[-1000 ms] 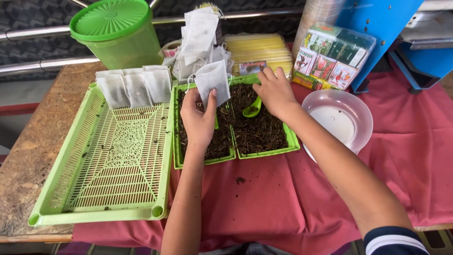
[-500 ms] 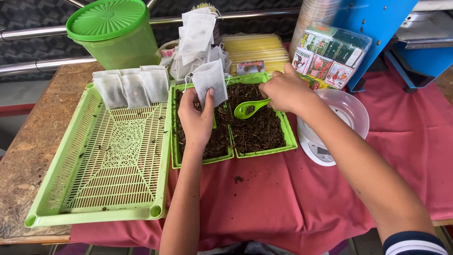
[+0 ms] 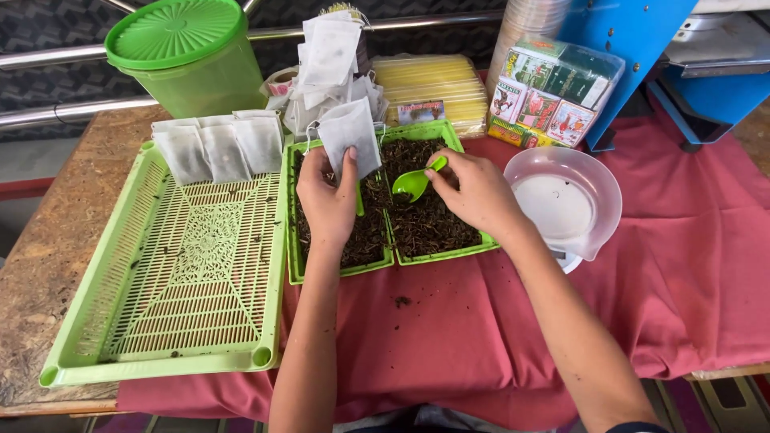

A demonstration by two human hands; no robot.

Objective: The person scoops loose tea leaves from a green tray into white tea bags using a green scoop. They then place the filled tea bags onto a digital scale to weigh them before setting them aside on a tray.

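Nearest to us, the red cloth (image 3: 449, 337) covers the bench (image 3: 48, 265), and some dark crumbs lie on it in front of the trays. Our left hand (image 3: 327, 200) is closed around the lower part of a small white paper filter bag (image 3: 351, 146) and holds it upright over the shallow green plastic tray of dark loose tea leaves (image 3: 425, 228). Our right hand (image 3: 480, 191) pinches the handle of a small bright green plastic scoop (image 3: 414, 184), whose bowl is just beside the bag, above the leaves.

To do this step well, we judge that the bag mouth should stay wide open and directly over the tray, so spilled leaves fall back inside. The scoop should tip slowly, touching the bag's edge.

To the left lies the large light green perforated plastic tray (image 3: 120, 337); three filled white bags (image 3: 220, 148) lean at its far end. Farther back stands a green lidded plastic bucket (image 3: 188, 56).
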